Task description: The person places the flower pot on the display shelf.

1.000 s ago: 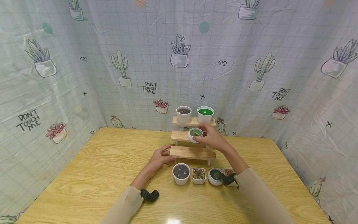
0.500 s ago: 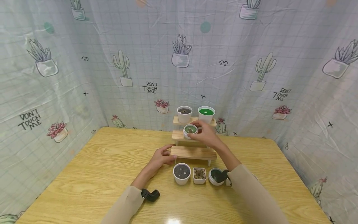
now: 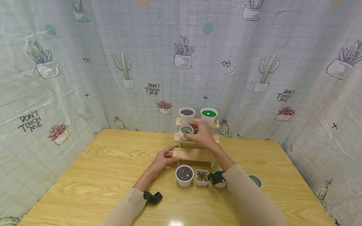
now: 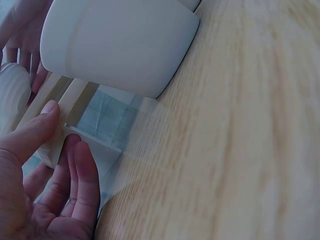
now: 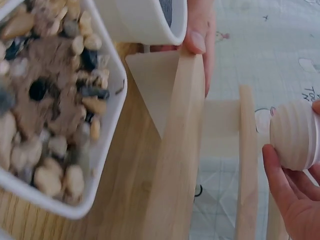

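Observation:
A three-step wooden plant stand (image 3: 195,153) with white legs stands at the back of the table. My left hand (image 3: 161,161) grips the left end of its lowest step; in the left wrist view the thumb lies on the wood and the fingers (image 4: 85,185) curl beside the white leg. My right hand (image 3: 201,135) holds a small white round pot (image 3: 183,135) with green filling, thumb and fingers around its side. This pot, ribbed in the right wrist view, is at the left end of the middle step. Whether it touches the step I cannot tell.
Two white pots, one brown-filled (image 3: 187,117) and one green-filled (image 3: 209,118), stand on the top step. Before the stand are a grey-filled pot (image 3: 184,176), a square pebble pot (image 3: 202,178) and a partly hidden round pot (image 3: 220,184). Another pot (image 3: 256,180) shows beyond the right sleeve.
My right hand has carried the small round pot leftward along the middle step and slightly farther back. The left hand has kept its grip on the stand.

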Demonstrator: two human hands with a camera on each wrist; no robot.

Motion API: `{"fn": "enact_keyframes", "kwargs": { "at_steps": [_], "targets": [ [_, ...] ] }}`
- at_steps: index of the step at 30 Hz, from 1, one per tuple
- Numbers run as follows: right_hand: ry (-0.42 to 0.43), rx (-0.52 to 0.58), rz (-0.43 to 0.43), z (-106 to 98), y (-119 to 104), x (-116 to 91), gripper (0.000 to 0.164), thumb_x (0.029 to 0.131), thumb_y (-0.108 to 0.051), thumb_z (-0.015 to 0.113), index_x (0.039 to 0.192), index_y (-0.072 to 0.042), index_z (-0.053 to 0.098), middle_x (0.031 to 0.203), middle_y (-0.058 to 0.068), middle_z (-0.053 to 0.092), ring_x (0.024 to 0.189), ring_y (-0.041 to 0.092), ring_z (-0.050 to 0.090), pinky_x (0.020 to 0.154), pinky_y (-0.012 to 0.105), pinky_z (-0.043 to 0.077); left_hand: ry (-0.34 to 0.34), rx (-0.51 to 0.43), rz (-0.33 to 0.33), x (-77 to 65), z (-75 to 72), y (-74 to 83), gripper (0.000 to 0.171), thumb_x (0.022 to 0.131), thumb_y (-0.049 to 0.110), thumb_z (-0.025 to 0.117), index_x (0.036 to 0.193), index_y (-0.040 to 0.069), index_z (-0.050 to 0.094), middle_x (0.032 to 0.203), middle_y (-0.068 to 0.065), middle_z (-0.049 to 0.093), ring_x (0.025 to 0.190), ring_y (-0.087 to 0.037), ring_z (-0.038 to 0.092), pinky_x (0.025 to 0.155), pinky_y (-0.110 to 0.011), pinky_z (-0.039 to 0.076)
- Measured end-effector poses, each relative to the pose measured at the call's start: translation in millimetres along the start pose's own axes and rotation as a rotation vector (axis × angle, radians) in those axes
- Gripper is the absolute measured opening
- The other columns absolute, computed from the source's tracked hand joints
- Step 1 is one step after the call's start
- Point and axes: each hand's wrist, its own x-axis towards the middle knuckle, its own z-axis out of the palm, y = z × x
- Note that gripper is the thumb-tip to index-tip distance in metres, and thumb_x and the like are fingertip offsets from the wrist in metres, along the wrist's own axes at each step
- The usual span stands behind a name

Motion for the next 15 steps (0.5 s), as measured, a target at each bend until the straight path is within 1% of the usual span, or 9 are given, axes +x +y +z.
{"fn": "enact_keyframes", "kwargs": {
  "at_steps": [3,6,10,15],
  "targets": [
    [0.013,0.002,-0.007,4,-1,2,0.053,0.086,-0.019,0.082,0.131,0.001,0.061,0.126,0.020,0.068,0.108,0.032,0.068,0.096,0.042,0.059,0.000,-0.004,0.001,-0.4,-0.2,-0.3,0.071,0.092,0.019,0.079,0.155,0.012,0.046,0.085,0.000,0.065,0.085,-0.014,0.069,0.080,-0.033,0.063],
    [0.027,-0.009,-0.011,8,0,3,0.048,0.086,-0.019,0.082,0.127,-0.002,0.064,0.122,0.017,0.069,0.102,0.028,0.069,0.089,0.035,0.059,-0.004,-0.002,0.000,-0.1,-0.3,-0.9,0.071,0.093,0.020,0.079,0.155,0.012,0.045,0.086,0.000,0.065,0.085,-0.014,0.069,0.080,-0.033,0.063],
    [0.041,-0.027,-0.010,12,0,4,0.045,0.085,-0.021,0.083,0.123,-0.004,0.066,0.118,0.014,0.070,0.098,0.024,0.068,0.082,0.027,0.056,-0.005,0.005,-0.007,0.3,-0.5,-1.3,0.072,0.092,0.020,0.079,0.155,0.012,0.045,0.087,0.000,0.066,0.086,-0.014,0.069,0.081,-0.031,0.062],
    [0.054,-0.022,-0.005,16,0,4,0.045,0.085,-0.020,0.084,0.122,-0.002,0.066,0.116,0.015,0.072,0.101,0.026,0.068,0.087,0.031,0.057,0.002,0.006,-0.013,-0.5,-0.3,0.5,0.072,0.092,0.021,0.080,0.155,0.013,0.046,0.087,0.000,0.065,0.086,-0.013,0.068,0.080,-0.030,0.061]
  ]
}}
